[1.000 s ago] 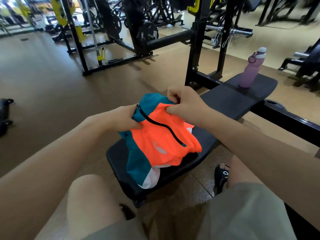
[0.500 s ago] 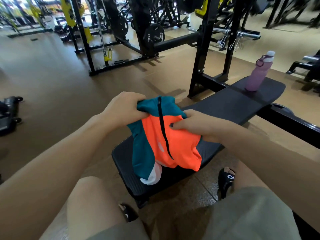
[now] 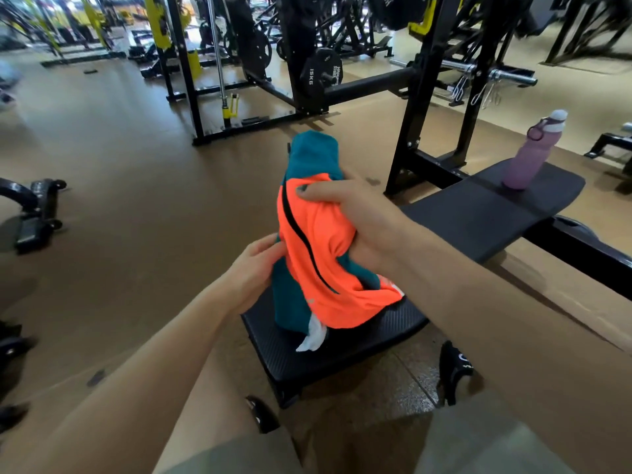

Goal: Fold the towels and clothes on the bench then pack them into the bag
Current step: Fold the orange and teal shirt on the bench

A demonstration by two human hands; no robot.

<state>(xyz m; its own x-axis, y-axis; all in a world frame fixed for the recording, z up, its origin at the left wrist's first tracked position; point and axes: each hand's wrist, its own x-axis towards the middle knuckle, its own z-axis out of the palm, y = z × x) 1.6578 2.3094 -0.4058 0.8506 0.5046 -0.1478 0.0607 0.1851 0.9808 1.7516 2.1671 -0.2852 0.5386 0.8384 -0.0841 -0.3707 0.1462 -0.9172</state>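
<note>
An orange, teal and white garment (image 3: pixel 321 254) with a black zipper line hangs bunched above the near end of the black gym bench (image 3: pixel 478 213). My right hand (image 3: pixel 359 224) grips its orange upper part from the right, thumb across the front. My left hand (image 3: pixel 256 271) holds the teal left edge lower down, its fingertips hidden behind the cloth. The garment's lower hem, with a white corner, touches the bench pad. No bag or towel is in view.
A purple water bottle (image 3: pixel 533 152) stands on the far end of the bench. A black rack upright (image 3: pixel 417 107) and weight plates (image 3: pixel 321 77) stand behind. My knees and black shoes (image 3: pixel 455 367) flank the bench's near end. Black equipment (image 3: pixel 34 213) lies on the floor at left.
The garment has been lifted and turned upright. My right hand rose to grip its upper orange part, while my left hand dropped from the top to the lower left edge.
</note>
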